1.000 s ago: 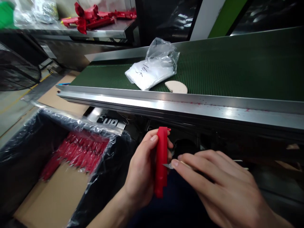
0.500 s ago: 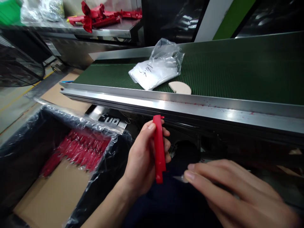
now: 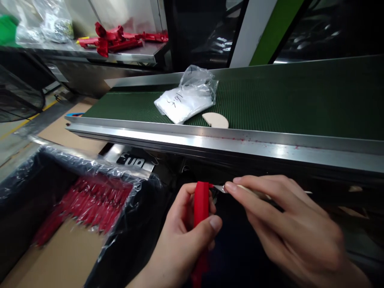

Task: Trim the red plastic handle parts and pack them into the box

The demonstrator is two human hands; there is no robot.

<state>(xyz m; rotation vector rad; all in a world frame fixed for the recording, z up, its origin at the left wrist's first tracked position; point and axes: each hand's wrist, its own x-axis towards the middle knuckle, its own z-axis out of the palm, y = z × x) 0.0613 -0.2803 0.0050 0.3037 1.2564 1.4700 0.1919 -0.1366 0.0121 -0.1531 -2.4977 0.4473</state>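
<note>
Red part [image 3: 201, 202]: smooth, long and narrow, roughly upright. Knife [image 3: 221, 189]: pointed metal blade, slim pale handle. Conveyor [image 3: 270, 106]: green ribbed belt, metal edges. Bag [image 3: 183, 102]: crinkled clear plastic, white contents, marked in black; laid on the belt. Beige piece [image 3: 216, 120]: flat, curved; laid near the bag. Box [image 3: 18, 224]: dark-walled, film-lined; red pieces [image 3: 90, 204] stored over brown cardboard.

Changes: blade, earlier held apart near the part's lower end, now brought to its upper end; left thumb shifted from near the top to lower down.

Left hand [image 3: 177, 240]: fingers closed round the part, thumb pressed across its front, others behind; both ends left protruding. Right hand [image 3: 288, 220]: knife pinched between thumb and fingers close to the blade, tip at a small red projection; contact cannot be told.
</note>
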